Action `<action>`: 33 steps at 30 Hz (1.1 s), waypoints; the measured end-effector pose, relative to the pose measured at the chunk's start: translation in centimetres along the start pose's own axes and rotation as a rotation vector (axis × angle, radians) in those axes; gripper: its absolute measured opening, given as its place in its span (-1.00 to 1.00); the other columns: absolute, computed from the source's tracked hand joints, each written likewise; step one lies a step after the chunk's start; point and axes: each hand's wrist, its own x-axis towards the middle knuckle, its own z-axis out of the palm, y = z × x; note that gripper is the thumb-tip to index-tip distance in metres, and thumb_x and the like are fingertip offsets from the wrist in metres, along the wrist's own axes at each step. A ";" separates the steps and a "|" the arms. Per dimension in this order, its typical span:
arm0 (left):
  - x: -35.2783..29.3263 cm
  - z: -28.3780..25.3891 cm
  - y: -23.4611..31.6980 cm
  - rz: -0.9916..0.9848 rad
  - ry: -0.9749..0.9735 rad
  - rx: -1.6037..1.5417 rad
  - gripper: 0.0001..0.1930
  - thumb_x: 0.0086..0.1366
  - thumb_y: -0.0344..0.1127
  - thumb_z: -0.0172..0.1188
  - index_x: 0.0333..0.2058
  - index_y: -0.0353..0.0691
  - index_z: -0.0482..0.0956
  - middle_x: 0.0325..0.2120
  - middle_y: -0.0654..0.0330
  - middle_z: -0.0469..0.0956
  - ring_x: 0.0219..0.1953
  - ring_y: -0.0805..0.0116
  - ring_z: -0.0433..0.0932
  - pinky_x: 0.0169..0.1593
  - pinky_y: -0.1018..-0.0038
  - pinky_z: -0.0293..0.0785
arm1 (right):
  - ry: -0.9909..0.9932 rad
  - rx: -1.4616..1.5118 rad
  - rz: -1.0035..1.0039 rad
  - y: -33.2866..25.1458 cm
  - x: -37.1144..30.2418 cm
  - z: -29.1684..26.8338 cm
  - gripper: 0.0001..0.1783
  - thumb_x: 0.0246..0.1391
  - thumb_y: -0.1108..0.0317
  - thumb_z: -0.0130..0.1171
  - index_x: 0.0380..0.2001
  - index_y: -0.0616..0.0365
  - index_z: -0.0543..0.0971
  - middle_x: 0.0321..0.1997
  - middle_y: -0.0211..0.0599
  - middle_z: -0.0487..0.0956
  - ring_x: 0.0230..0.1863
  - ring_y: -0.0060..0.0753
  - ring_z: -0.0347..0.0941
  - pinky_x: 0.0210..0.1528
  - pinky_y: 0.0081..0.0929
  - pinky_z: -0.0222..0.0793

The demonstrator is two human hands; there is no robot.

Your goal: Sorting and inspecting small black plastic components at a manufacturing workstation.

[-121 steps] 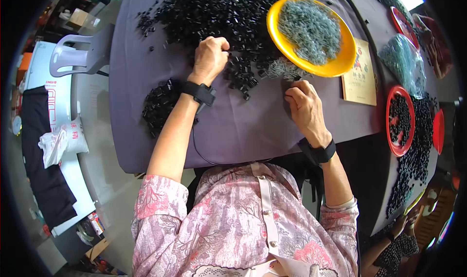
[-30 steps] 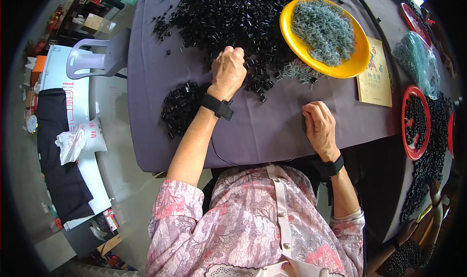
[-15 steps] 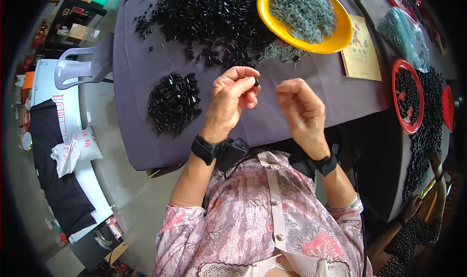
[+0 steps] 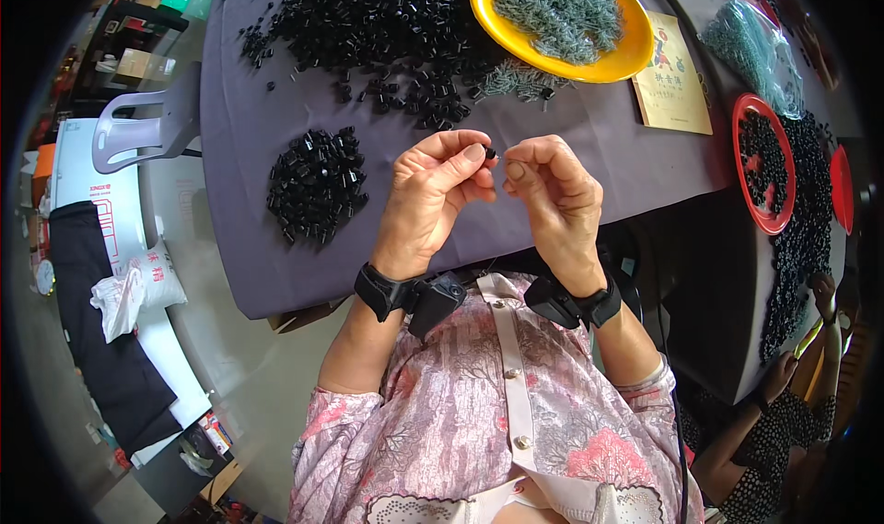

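My left hand (image 4: 431,197) pinches a small black plastic part (image 4: 490,153) between thumb and forefinger, above the front of the table. Close beside it on the right, my right hand (image 4: 560,200) is closed in a pinch, its fingertips almost meeting the part. Whatever sits between those fingertips is too small to make out. Left of my hands lies a small pile of black parts (image 4: 316,185). Beyond them spreads a larger heap of like black parts (image 4: 378,17). A yellow plate (image 4: 635,52) holds many thin, clear greyish pins (image 4: 557,13), and more loose pins (image 4: 520,80) lie by its near edge.
A yellow booklet (image 4: 677,91) lies right of the plate. On a neighbouring table are a red basin (image 4: 764,222) of black parts and a clear bag (image 4: 750,50) of pins. Another person's arm (image 4: 750,423) shows there. A grey plastic chair (image 4: 147,133) stands left of my table.
My right hand has come left and closed in on the black part in my left hand. The whole view has shifted slightly; the left hand keeps its pinch.
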 end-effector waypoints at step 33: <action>-0.6 -3.2 -3.0 0.020 0.112 0.021 -0.88 0.18 -0.49 0.16 -0.29 -0.32 0.51 -0.50 0.20 0.54 -0.48 0.47 0.54 -0.39 0.51 0.56 | -0.144 -0.330 -0.130 2.3 0.9 0.7 -0.82 -0.11 0.69 0.15 -0.40 0.26 0.46 -0.47 -0.33 0.53 -0.44 -0.56 0.52 -0.39 -0.66 0.40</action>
